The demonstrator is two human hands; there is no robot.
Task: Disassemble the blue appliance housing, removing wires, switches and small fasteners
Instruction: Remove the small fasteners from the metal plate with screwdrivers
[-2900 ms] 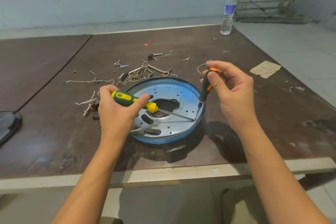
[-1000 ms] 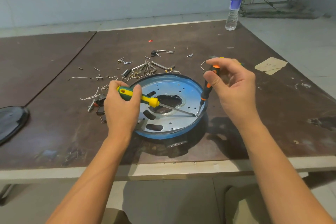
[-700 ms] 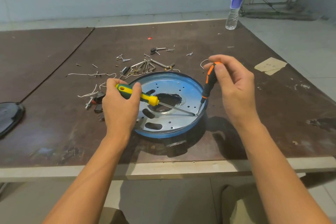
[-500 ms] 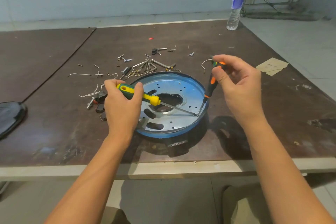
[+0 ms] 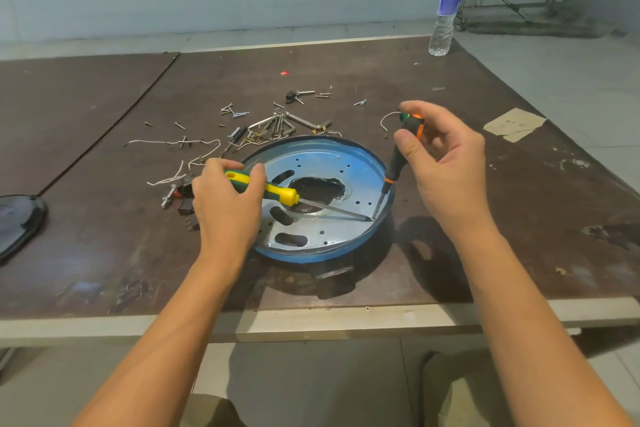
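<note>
White wires (image 5: 173, 142) and loose screws (image 5: 235, 113) lie far left of the blue housing (image 5: 318, 159), which sits mid-table (image 5: 346, 73) before me. My left hand (image 5: 225, 204) grips the yellow-green screwdriver (image 5: 266, 188), its shaft slanting across the housing to the right rim. There it meets the tip of the black-orange screwdriver (image 5: 398, 163), whose top my right hand (image 5: 446, 163) pinches.

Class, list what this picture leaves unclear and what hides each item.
Head view only.
What the yellow-green screwdriver and the black-orange screwdriver touch on the blue housing: too small.
The black object at far left: cut by the frame edge.
The dark part under the housing's near rim: shadowed.
Print on the bottle label: too small.
</note>
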